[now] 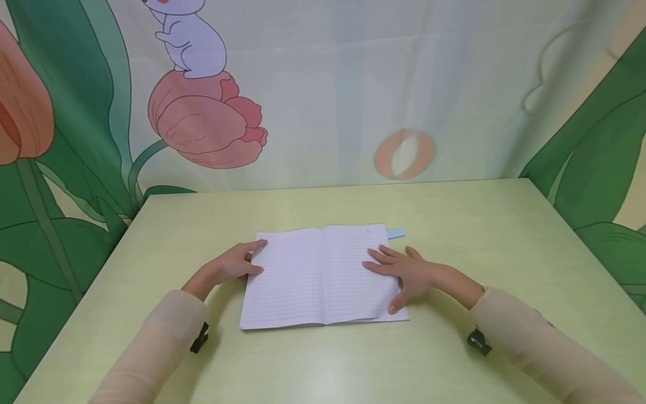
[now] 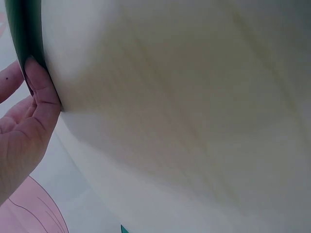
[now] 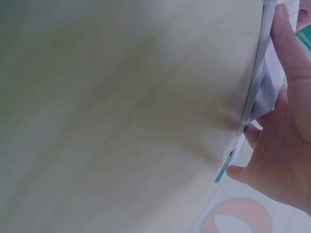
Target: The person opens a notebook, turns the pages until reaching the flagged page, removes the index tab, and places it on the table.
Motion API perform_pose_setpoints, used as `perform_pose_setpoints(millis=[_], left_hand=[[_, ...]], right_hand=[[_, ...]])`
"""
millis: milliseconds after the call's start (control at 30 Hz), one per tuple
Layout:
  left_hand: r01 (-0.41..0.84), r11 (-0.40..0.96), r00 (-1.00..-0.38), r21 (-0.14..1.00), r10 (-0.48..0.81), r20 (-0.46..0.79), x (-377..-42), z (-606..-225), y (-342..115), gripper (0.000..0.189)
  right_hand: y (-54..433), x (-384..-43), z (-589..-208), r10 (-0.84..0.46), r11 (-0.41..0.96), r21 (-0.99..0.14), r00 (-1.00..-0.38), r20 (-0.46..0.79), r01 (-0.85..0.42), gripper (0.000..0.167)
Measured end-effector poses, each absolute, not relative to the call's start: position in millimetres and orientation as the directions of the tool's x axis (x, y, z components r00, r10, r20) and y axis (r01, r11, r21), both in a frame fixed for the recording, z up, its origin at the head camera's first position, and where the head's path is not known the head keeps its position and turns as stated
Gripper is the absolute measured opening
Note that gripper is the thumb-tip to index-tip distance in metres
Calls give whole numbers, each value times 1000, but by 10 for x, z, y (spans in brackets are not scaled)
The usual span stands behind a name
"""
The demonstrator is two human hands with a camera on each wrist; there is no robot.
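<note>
An open notebook (image 1: 292,280) with lined white pages lies on the table in the head view. A light blue tab (image 1: 396,233) sticks out at its upper right. My left hand (image 1: 232,264) grips the left edge, with thumb and forefinger over the page. The left wrist view shows fingers of that hand (image 2: 29,116) at the dark green cover (image 2: 32,34). Across the right page my right hand (image 1: 406,272) rests with fingers spread and thumb toward the lower edge. In the right wrist view, a page bulges up beside this hand (image 3: 286,116).
The pale wood-grain table (image 1: 323,370) extends around the notebook on all sides. Behind it hangs a light curtain (image 1: 323,101) printed with flowers, leaves and a white animal. A dark clip-like piece (image 1: 479,342) sits under the right sleeve, another (image 1: 199,338) under the left.
</note>
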State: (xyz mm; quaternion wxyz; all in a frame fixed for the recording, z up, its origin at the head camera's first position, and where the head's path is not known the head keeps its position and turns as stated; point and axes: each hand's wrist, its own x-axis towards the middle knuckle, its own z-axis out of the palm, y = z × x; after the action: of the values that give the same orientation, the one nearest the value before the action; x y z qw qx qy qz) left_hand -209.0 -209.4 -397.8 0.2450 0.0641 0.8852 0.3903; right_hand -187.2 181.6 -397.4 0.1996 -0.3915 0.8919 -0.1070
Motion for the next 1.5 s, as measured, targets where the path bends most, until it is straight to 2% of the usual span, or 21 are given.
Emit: perform_pose_setpoints(millis=[233,433,833,1133,1367,1500], left_hand=[[-75,692,-871,718,305,-385,-2088,-3982,-2115,69],[-71,696,-870,714,306,-385,-2080,-3964,-2106,68],[-87,704,-871,705,291,-397,-2095,-3977,-2080,69],[-78,697,-869,713,303,-391,-2099,-3975,-2091,69],[-82,700,-862,709,308,-404,-2104,-3977,-2104,69],[-110,666,-848,738,325,-419,-2089,-3967,-2114,62]], right_hand=[[1757,-1881,-3977,-697,717,-304,-663,-274,-628,118],[1645,-1880,-3960,-680,733,-288,-674,-288,-617,121],[1388,-1894,-3956,-713,701,-331,-643,-281,-632,118],[1140,-1889,-3937,-760,636,-447,-613,-217,-629,113],[894,-1851,-3920,-806,577,-479,-553,-208,-661,109],[749,-1789,-3918,-826,556,-478,-517,-226,-680,106]])
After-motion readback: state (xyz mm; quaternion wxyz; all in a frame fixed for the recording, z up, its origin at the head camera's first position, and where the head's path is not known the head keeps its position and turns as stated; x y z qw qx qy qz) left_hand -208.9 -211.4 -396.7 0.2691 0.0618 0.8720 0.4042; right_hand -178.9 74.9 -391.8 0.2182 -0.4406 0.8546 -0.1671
